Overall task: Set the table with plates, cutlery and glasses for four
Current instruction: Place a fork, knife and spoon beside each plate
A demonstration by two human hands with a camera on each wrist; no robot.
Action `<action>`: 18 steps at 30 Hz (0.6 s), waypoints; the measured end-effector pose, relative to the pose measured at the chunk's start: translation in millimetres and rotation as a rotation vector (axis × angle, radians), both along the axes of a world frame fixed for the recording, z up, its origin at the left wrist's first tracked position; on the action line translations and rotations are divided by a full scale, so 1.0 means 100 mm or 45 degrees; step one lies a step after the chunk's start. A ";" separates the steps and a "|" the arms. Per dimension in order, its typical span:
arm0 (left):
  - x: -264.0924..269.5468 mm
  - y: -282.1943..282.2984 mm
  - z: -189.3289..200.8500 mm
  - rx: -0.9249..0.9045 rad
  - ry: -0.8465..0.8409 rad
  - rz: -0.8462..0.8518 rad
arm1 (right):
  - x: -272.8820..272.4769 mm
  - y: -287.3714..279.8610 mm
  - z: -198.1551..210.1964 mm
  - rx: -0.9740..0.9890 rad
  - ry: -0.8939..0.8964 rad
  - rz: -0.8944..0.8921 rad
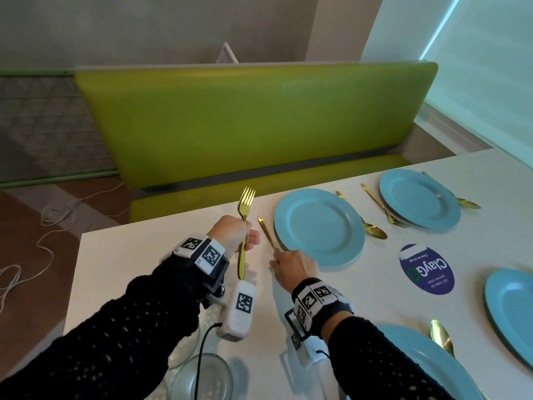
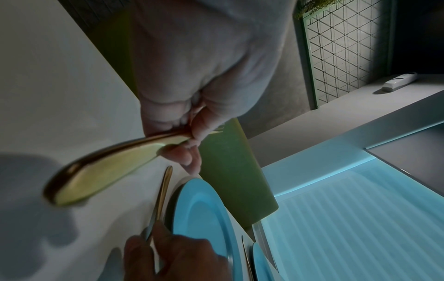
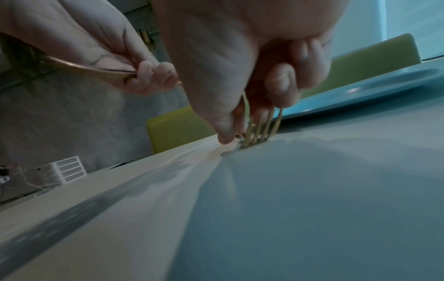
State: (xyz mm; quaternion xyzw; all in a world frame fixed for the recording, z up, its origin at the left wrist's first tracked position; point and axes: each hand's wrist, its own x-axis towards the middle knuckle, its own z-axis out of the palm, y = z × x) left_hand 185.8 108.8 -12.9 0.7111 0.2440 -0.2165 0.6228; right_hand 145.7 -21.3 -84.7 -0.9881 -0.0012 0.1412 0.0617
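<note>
My left hand [image 1: 245,235] grips a gold fork [image 1: 246,203] by the middle of its handle and holds it upright over the white table [image 1: 161,255], tines up. The left wrist view shows its broad handle end [image 2: 103,171]. A second gold fork [image 1: 266,232] lies just left of the nearest far blue plate [image 1: 318,226]. My right hand [image 1: 277,259] pinches it at the tines end. In the right wrist view those tines [image 3: 259,131] touch the tabletop. Three more blue plates [image 1: 419,199] [image 1: 510,313] [image 1: 418,365] are laid out.
Gold spoons [image 1: 372,226] [image 1: 464,202] [image 1: 441,336] and another fork [image 1: 386,209] lie beside the plates. Clear glasses [image 1: 202,376] stand under my left forearm. A round purple sticker [image 1: 427,268] marks the table's middle. A green bench [image 1: 245,116] runs along the far edge.
</note>
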 end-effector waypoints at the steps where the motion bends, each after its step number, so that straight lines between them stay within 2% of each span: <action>1: 0.00 0.01 0.00 -0.001 -0.004 0.002 | 0.04 0.02 0.01 -0.011 0.006 -0.009; 18: 0.13 0.11 -0.05 0.039 0.006 0.030 | 0.33 0.08 0.03 -0.081 0.027 -0.048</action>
